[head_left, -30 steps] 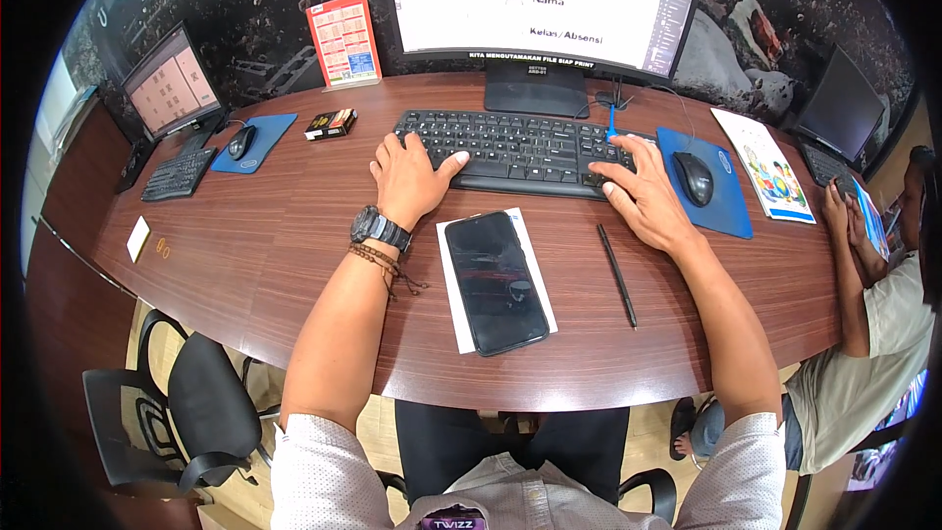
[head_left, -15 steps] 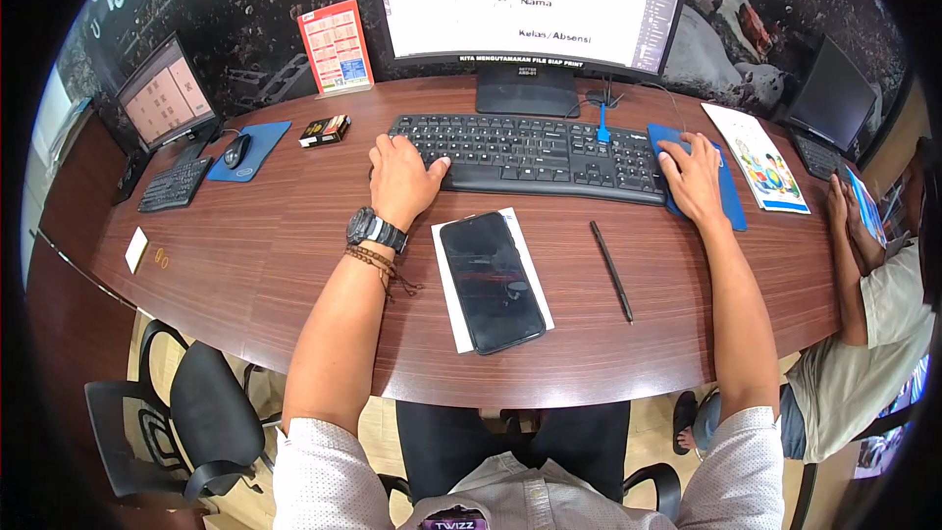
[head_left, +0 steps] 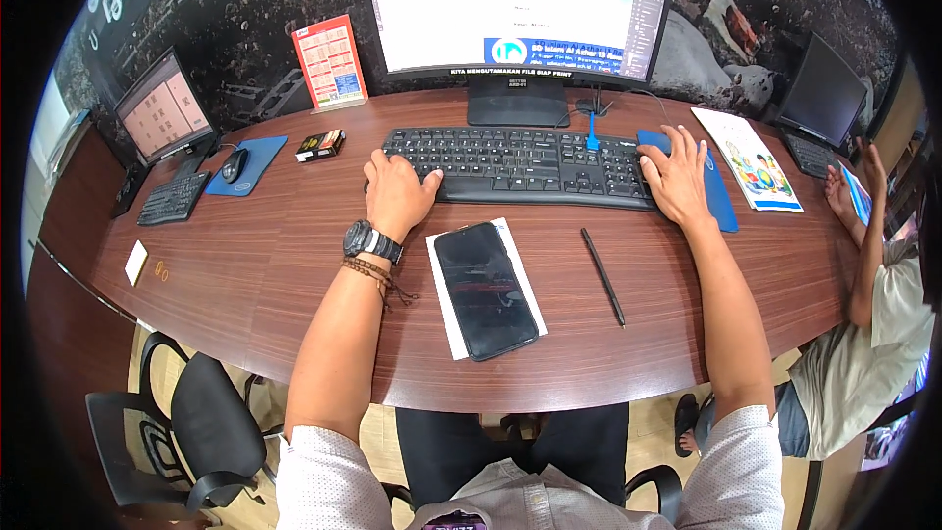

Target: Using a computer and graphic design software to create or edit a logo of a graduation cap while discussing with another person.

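Note:
My left hand (head_left: 400,196) rests at the left end of the black keyboard (head_left: 510,165), its fingertips on the keys and its thumb held out to the side. A dark wristwatch (head_left: 370,240) and brown bead bracelets circle that wrist. At the keyboard's right end, my right hand (head_left: 677,177) lies over the edge of a blue mouse pad (head_left: 721,198), fingers spread. Whether a mouse is beneath its palm is hidden. Beyond the keyboard, the large monitor (head_left: 510,20) shows a white document with pictures and a blue banner.
Between my forearms, a black smartphone (head_left: 488,290) lies on white paper, left of a black stylus-like pen (head_left: 602,277). A calendar card (head_left: 331,61) and small box (head_left: 321,145) stand left; a booklet (head_left: 751,162) lies right. Another person (head_left: 868,304) sits at the right.
The page on the monitor has zoomed out, now showing pictures and a blue banner. The view has shifted slightly. At the right, the other person's one hand has risen off the paper.

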Demonstrator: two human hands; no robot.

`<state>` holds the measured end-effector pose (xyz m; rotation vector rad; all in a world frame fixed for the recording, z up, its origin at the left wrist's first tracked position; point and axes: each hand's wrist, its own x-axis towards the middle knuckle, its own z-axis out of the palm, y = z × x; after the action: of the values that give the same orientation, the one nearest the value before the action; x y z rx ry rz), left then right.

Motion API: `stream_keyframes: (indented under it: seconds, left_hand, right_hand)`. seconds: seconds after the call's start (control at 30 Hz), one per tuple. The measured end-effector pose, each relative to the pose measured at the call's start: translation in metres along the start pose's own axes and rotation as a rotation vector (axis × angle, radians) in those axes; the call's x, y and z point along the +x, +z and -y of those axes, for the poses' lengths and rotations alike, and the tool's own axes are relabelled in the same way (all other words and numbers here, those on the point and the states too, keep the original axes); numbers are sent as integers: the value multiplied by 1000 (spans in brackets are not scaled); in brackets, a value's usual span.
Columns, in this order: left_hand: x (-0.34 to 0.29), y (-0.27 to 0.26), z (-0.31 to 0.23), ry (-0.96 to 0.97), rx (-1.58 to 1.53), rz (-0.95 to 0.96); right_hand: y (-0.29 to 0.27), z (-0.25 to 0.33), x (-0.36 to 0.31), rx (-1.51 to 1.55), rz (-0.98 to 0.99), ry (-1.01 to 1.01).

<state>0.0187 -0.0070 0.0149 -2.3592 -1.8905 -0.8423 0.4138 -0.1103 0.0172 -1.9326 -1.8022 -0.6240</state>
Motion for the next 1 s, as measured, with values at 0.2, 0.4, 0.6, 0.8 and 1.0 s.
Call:
stream_keyframes:
  seconds: [0.2, 0.4, 0.6, 0.8, 1.0]
  left_hand:
    - [0, 1, 0, 17, -2, -16]
    - [-1, -1, 1, 17, -16, -20]
    - [-1, 1, -1, -3, -33, -26]
    - [0, 10, 3, 29, -56, -113]
    - [0, 7, 3, 17, -50, -72]
  right_hand:
    - [2, -9, 0, 27, 30, 22]
    - [0, -8, -3, 90, 6, -16]
    - [0, -20, -3, 105, -64, 15]
    - [7, -27, -10, 354, -7, 326]
    - [13, -30, -10, 323, -50, 302]
